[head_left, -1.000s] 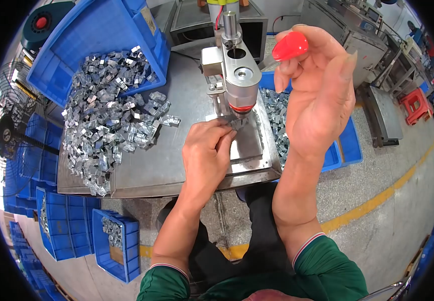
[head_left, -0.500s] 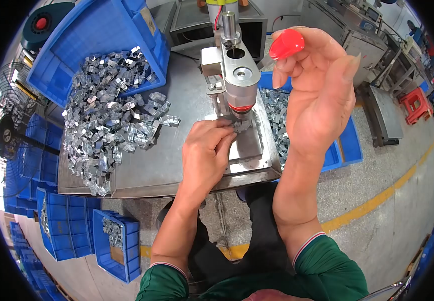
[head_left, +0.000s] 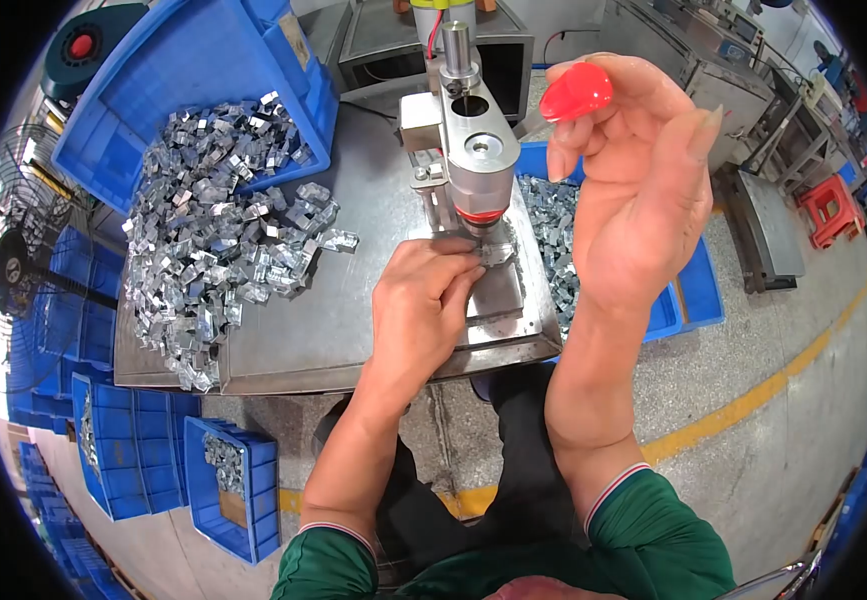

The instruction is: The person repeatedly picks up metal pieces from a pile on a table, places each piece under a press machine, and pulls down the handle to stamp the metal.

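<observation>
My left hand (head_left: 421,300) pinches a small clear part (head_left: 496,253) under the head of the metal press (head_left: 481,165), just above its base plate (head_left: 498,298). My fingers partly cover the part. Raised to the right of the press, my right hand (head_left: 633,190) is curled round a red knob (head_left: 577,92), with its thumb held apart. A heap of clear and dark small parts (head_left: 223,240) spills from a tipped blue bin (head_left: 193,60) onto the metal table (head_left: 293,345). More such parts (head_left: 553,225) lie in a blue bin right of the press.
Blue crates (head_left: 138,440) stand on the floor at the lower left, beside a black fan (head_left: 15,262). A grey metal cart (head_left: 758,235) and a red stool (head_left: 829,212) are at the right. A dark box-like machine stands behind the press.
My left hand has shifted slightly to the right with the part at its fingertips. My right hand and the red knob have moved only a little.
</observation>
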`<state>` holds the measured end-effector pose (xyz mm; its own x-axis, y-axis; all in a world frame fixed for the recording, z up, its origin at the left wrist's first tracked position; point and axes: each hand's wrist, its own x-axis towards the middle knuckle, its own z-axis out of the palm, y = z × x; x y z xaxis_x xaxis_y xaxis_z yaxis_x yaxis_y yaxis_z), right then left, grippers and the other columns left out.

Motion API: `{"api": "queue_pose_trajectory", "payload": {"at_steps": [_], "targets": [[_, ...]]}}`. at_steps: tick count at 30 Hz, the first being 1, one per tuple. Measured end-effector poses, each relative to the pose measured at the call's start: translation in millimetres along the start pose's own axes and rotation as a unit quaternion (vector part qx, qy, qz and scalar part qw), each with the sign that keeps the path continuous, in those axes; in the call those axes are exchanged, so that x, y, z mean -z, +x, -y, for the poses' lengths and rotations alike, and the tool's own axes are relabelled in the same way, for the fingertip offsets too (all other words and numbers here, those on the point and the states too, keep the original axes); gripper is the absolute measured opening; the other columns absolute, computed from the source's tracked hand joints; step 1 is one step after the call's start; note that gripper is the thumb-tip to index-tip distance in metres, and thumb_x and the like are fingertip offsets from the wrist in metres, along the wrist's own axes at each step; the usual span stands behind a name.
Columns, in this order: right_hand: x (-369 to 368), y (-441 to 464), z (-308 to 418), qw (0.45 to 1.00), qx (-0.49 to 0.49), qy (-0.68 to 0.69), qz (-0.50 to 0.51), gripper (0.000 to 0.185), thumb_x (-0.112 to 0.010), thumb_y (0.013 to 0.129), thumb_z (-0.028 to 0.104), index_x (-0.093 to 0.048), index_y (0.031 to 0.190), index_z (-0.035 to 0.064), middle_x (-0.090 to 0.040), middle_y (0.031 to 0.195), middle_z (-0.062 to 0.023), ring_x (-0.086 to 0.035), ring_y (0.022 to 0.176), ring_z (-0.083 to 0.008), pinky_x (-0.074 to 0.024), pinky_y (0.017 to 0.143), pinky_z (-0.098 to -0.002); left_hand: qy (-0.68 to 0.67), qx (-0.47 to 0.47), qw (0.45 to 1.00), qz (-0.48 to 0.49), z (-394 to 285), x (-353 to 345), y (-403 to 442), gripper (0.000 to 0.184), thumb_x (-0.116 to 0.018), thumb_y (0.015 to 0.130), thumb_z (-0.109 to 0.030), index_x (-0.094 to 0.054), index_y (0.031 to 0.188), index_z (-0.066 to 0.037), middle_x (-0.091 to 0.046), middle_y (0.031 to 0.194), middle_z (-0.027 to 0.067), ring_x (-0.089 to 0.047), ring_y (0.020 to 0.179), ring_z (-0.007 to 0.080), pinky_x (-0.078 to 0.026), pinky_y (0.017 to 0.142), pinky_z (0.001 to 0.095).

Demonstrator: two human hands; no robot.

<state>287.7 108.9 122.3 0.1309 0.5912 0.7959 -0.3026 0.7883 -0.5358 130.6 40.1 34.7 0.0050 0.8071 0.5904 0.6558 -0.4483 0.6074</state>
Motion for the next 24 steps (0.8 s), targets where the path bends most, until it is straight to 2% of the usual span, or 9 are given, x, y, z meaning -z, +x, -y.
{"api": "queue_pose_trajectory", "payload": {"at_steps": [9,14,24], "targets": [[12,-3,0,0.998,-0.022,0.014,0.055,0.069,-0.031,0.113,0.052,-0.061,0.12,-0.01,-0.07,0.103,-0.0224,-0.06,0.075,-0.0176,-0.0487,0.063,-0.0297,0.011,0.002,1.0,-0.003,0,-1,-1,0.012,-0.078,0.082,0.0,-0.078,0.094,-0.001,-0.077,0.102,0.0129,-0.07,0.095,0.0282,-0.055,0.083,0.0372],[5,-1,1,1.0,-0.008,0.007,0.0,0.071,-0.029,0.112,0.053,-0.061,0.12,-0.0099,-0.071,0.105,-0.0228,-0.063,0.078,-0.0194,-0.0493,0.064,-0.0303,0.02,0.009,1.0,-0.021,0,-5,-2,0.011,-0.078,0.082,0.0,-0.078,0.093,0.0,-0.076,0.101,0.0137,-0.071,0.095,0.0293,-0.055,0.083,0.0377],[5,-1,2,1.0,-0.006,-0.013,-0.001,0.073,-0.029,0.112,0.054,-0.061,0.121,-0.0107,-0.071,0.106,-0.023,-0.062,0.079,-0.0187,-0.0498,0.065,-0.0308,0.032,0.025,0.998,-0.041,-1,-9,0,0.01,-0.079,0.082,-0.001,-0.077,0.092,0.001,-0.076,0.101,0.0147,-0.071,0.095,0.0305,-0.055,0.083,0.0383]]}}
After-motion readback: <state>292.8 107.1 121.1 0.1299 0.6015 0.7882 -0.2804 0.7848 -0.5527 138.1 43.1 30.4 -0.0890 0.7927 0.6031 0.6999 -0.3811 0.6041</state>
